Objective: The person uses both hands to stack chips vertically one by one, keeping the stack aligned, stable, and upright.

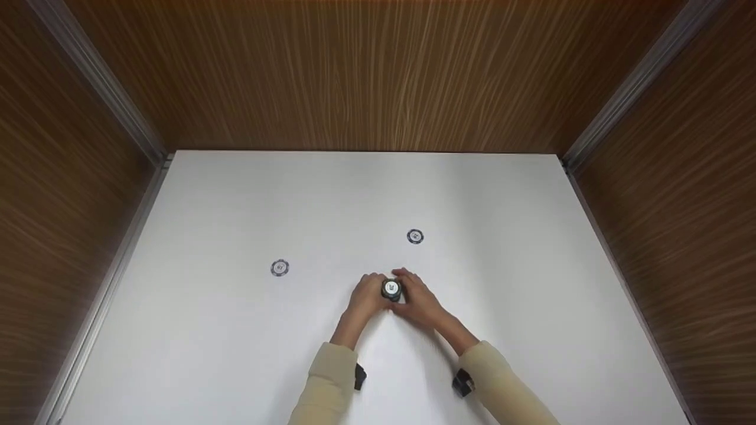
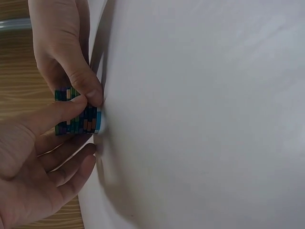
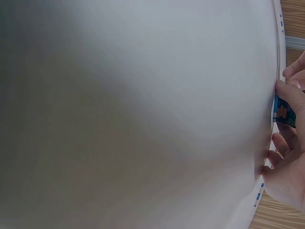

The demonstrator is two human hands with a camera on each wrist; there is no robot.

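Observation:
A stack of poker chips (image 1: 391, 288) stands upright on the white table between both hands. My left hand (image 1: 367, 297) grips its left side; in the left wrist view the left thumb (image 2: 71, 107) lies across the colored chip edges, with the other fingers curved behind. From the right, my right hand (image 1: 420, 302) holds the same stack between thumb and fingers. In the right wrist view, only part of the stack (image 3: 282, 112) shows beneath the right thumb. The fingers hide much of the stack's sides.
One loose chip (image 1: 280, 268) lies flat to the left, and another chip (image 1: 415, 236) lies beyond the hands. Brown wood-grain panels (image 1: 366, 77) rise behind the white table (image 1: 236, 354) and at both sides. Black devices (image 1: 463, 383) sit at the wrists.

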